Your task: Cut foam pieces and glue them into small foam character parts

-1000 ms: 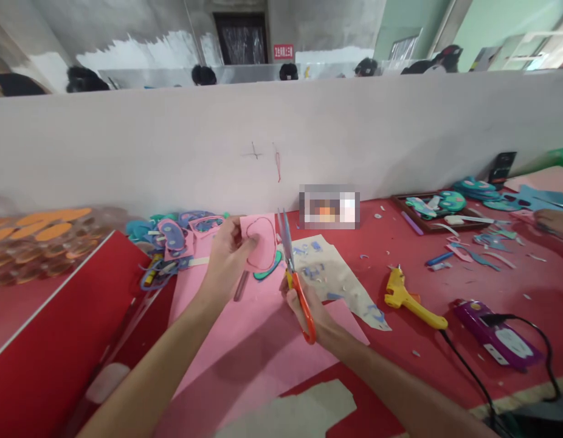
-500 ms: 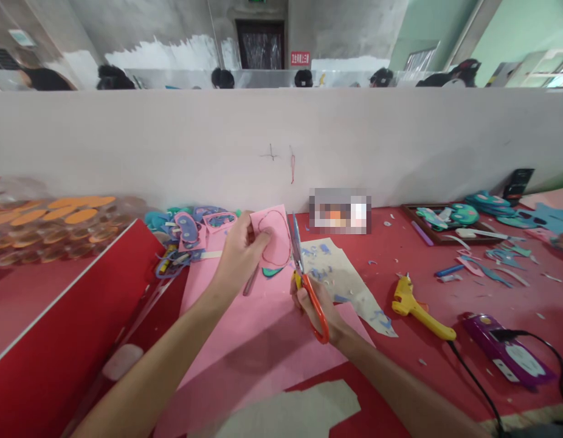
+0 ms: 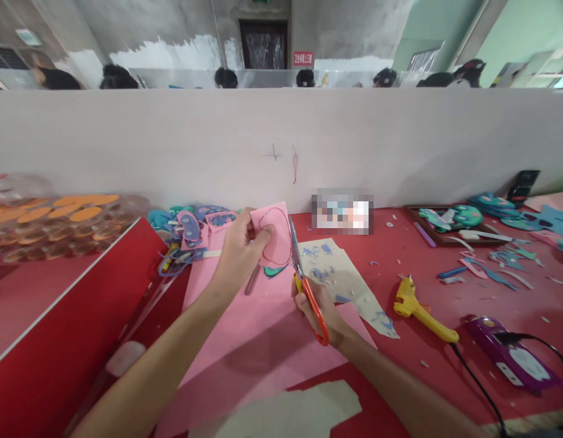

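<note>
Pink sheet (image 3: 263,340) flat on red table (image 3: 445,255), spread beneath both hands. Pink piece (image 3: 275,234) with drawn outline held upright above sheet, left hand (image 3: 238,252) pinching its left edge, fingers closed on it. Scissors (image 3: 304,280), orange handles, in right hand (image 3: 320,310), fingers wrapped through loops; blades nearly together at piece's right edge. Beige paper (image 3: 340,280) just right of scissors. Yellow glue gun (image 3: 421,307) farther right, well apart. Mask pile (image 3: 190,228) left of left hand.
</note>
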`<action>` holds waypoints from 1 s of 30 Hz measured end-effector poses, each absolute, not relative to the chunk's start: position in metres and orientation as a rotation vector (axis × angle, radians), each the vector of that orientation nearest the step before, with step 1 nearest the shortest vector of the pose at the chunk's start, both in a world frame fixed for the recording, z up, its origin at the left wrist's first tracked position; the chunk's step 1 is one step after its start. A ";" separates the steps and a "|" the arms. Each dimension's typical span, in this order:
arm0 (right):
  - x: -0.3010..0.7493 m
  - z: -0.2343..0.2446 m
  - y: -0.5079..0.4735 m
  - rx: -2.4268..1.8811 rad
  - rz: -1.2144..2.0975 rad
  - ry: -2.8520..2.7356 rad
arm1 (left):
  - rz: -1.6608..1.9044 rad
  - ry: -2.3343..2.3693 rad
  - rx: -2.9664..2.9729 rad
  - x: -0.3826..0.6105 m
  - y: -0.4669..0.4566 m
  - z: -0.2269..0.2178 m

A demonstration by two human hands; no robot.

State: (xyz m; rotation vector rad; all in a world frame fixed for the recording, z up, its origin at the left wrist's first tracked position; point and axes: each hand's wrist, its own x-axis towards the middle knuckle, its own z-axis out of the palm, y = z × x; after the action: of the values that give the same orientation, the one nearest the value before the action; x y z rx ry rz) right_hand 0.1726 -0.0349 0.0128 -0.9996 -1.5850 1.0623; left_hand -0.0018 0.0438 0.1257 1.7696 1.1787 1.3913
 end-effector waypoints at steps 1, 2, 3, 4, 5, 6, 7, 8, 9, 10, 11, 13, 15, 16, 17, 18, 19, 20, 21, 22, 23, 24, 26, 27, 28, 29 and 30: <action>0.173 0.011 -0.035 -1.005 1.052 -1.589 | 1.393 1.177 1.784 -0.002 0.043 0.126; 0.172 0.010 -0.035 -1.011 1.045 -1.591 | 1.395 1.178 1.799 -0.001 0.043 0.126; 0.172 0.010 -0.034 -1.015 1.041 -1.592 | 1.398 1.176 1.811 -0.001 0.043 0.127; 0.172 0.010 -0.034 -1.018 1.036 -1.594 | 1.402 1.170 1.818 -0.001 0.042 0.127; 0.172 0.010 -0.034 -1.021 1.030 -1.598 | 1.405 1.162 1.821 -0.001 0.042 0.127; 0.172 0.011 -0.035 -1.026 1.020 -1.602 | 1.408 1.153 1.822 -0.001 0.042 0.127; 0.172 0.012 -0.035 -1.031 1.011 -1.608 | 1.407 1.147 1.822 -0.001 0.042 0.127; 0.172 0.014 -0.035 -1.038 1.005 -1.614 | 1.405 1.144 1.821 -0.001 0.042 0.126; 0.172 0.014 -0.035 -1.045 0.999 -1.618 | 1.403 1.144 1.817 -0.001 0.041 0.126; 0.172 0.015 -0.035 -1.053 0.992 -1.622 | 1.403 1.145 1.814 -0.001 0.041 0.126; 0.172 0.016 -0.035 -1.059 0.986 -1.624 | 1.403 1.147 1.809 -0.001 0.041 0.126; 0.172 0.017 -0.035 -1.074 0.972 -1.622 | 1.407 1.148 1.798 -0.001 0.041 0.126; 0.171 0.017 -0.036 -1.083 0.955 -1.617 | 1.411 1.146 1.789 0.000 0.040 0.126; 0.171 0.017 -0.036 -1.087 0.950 -1.611 | 1.413 1.146 1.786 0.000 0.040 0.126; 0.171 0.017 -0.036 -1.090 0.948 -1.604 | 1.413 1.145 1.785 0.001 0.039 0.126; 0.171 0.017 -0.036 -1.093 0.948 -1.599 | 1.413 1.144 1.786 0.001 0.039 0.126; 0.171 0.017 -0.036 -1.095 0.948 -1.596 | 1.411 1.142 1.788 0.002 0.038 0.126; 0.171 0.016 -0.036 -1.097 0.945 -1.594 | 1.410 1.142 1.789 0.002 0.038 0.126; 0.171 0.015 -0.035 -1.099 0.940 -1.593 | 1.409 1.142 1.789 0.002 0.038 0.126; 0.171 0.015 -0.035 -1.099 0.934 -1.592 | 1.409 1.145 1.788 0.002 0.038 0.126; 0.171 0.014 -0.035 -1.098 0.929 -1.590 | 1.412 1.148 1.786 0.003 0.038 0.126; 0.171 0.014 -0.035 -1.099 0.928 -1.586 | 1.417 1.152 1.783 0.003 0.038 0.126; 0.171 0.013 -0.034 -1.102 0.933 -1.575 | 1.429 1.156 1.778 0.003 0.039 0.125; 0.171 0.012 -0.034 -1.104 0.935 -1.570 | 1.432 1.155 1.776 0.003 0.039 0.125; 0.171 0.011 -0.034 -1.110 0.934 -1.564 | 1.432 1.156 1.773 0.003 0.039 0.124; 0.171 0.011 -0.034 -1.121 0.932 -1.558 | 1.432 1.159 1.767 0.003 0.039 0.124; 0.171 0.010 -0.033 -1.132 0.930 -1.551 | 1.432 1.163 1.761 0.003 0.040 0.124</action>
State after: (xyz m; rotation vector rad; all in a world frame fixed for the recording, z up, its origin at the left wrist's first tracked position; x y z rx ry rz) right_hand 0.1713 -0.0333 0.0104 -1.1322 -1.5514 0.9299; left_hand 0.0028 0.0396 0.1236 1.7609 1.1629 1.4324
